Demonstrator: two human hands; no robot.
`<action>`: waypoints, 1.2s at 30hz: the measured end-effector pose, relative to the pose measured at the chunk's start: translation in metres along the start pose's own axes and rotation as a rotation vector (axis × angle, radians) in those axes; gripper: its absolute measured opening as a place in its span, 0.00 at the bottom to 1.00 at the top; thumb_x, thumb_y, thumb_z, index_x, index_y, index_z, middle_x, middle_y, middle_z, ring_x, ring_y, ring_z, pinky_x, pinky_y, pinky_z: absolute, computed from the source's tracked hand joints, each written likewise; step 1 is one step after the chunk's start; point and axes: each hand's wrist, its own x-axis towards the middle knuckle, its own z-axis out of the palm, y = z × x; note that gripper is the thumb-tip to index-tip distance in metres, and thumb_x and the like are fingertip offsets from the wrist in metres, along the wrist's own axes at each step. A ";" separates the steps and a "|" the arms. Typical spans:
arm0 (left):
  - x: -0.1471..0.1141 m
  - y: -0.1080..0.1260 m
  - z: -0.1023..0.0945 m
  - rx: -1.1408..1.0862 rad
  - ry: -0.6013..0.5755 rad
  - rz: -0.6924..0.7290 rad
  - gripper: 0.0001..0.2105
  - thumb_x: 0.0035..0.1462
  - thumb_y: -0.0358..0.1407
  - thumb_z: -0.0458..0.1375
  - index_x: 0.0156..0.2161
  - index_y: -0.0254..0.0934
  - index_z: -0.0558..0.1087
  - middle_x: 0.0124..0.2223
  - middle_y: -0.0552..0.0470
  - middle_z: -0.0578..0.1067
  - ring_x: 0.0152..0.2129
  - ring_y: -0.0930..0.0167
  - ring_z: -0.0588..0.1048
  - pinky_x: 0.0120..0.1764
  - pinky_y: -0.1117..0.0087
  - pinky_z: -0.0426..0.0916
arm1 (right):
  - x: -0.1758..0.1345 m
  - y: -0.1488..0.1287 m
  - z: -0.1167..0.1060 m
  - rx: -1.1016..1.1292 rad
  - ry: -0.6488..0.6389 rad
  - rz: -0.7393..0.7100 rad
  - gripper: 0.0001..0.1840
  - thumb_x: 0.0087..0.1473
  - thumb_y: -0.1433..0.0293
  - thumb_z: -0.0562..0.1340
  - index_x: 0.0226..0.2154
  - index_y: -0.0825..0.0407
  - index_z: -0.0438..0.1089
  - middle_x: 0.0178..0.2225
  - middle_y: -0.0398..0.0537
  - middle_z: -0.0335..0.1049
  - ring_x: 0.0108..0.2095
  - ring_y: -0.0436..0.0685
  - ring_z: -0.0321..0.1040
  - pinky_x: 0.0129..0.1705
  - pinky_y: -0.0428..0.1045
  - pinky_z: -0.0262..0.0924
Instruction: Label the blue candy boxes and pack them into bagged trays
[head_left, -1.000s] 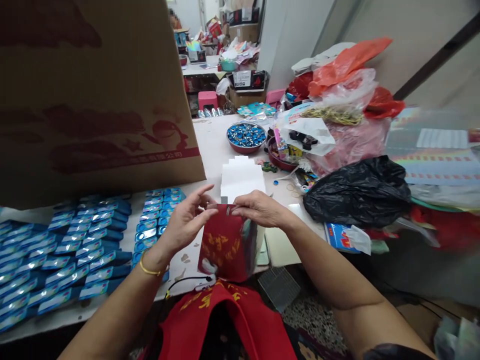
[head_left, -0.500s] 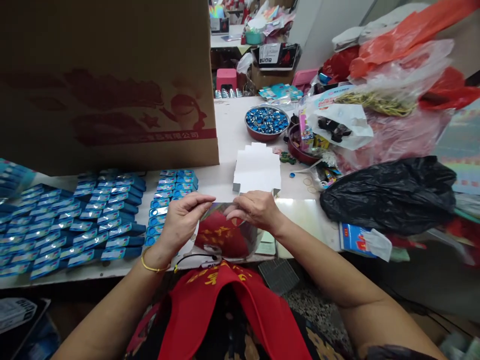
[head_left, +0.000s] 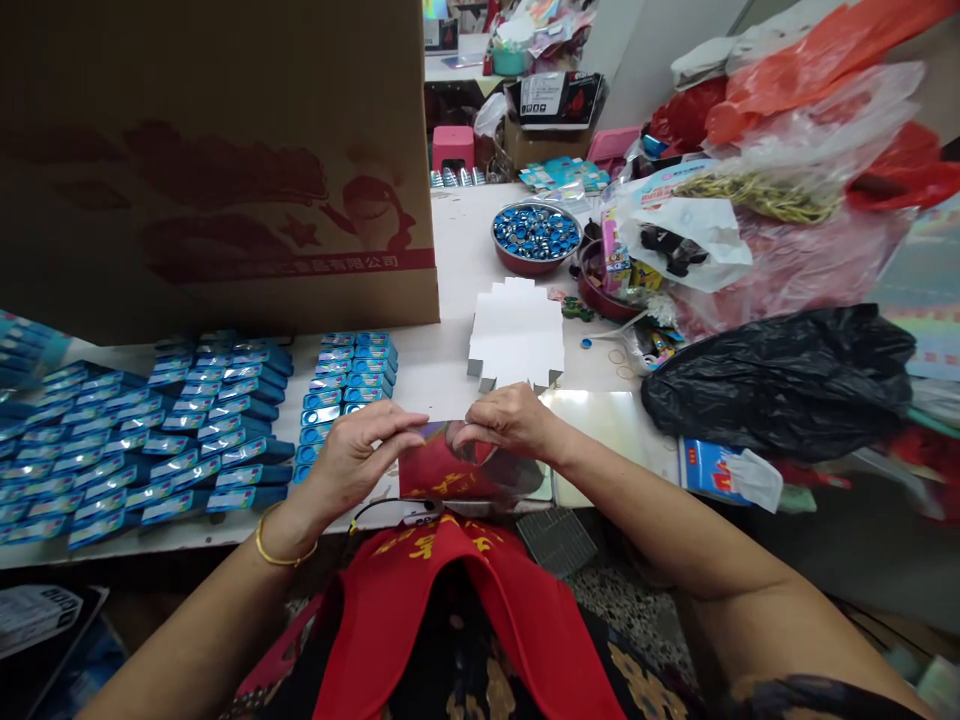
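Observation:
A shiny, mirror-like sheet (head_left: 465, 470) hangs between my hands above the table's front edge and reflects a red apron with yellow lettering. At its upper left corner, my left hand (head_left: 360, 450) pinches it between thumb and fingers. My right hand (head_left: 517, 425) is closed on the upper edge, fingers bent over it. Just beyond the right hand lies a stack of white die-cut card blanks (head_left: 517, 330). Left of my left hand stand rows of small blue boxes (head_left: 326, 385), some showing round openings.
A large cardboard carton (head_left: 285, 270) blocks the back left, with many more blue boxes (head_left: 247, 445) before it. Farther back sits a bowl of blue caps (head_left: 535, 234). Plastic bags and a black bag (head_left: 780, 385) crowd the right. A pale sheet (head_left: 600, 430) lies by my right forearm.
The shiny sheet has tilted, so its reflection looks shorter and different. My left hand has shifted slightly lower; my right hand keeps its hold on the edge.

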 end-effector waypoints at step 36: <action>-0.014 0.019 0.021 -0.321 0.009 -0.340 0.09 0.51 0.35 0.57 0.36 0.35 0.76 0.33 0.50 0.77 0.30 0.71 0.74 0.32 0.74 0.68 | -0.014 -0.037 0.014 -0.096 0.126 -0.028 0.22 0.60 0.58 0.48 0.28 0.55 0.68 0.22 0.46 0.65 0.25 0.50 0.57 0.29 0.48 0.45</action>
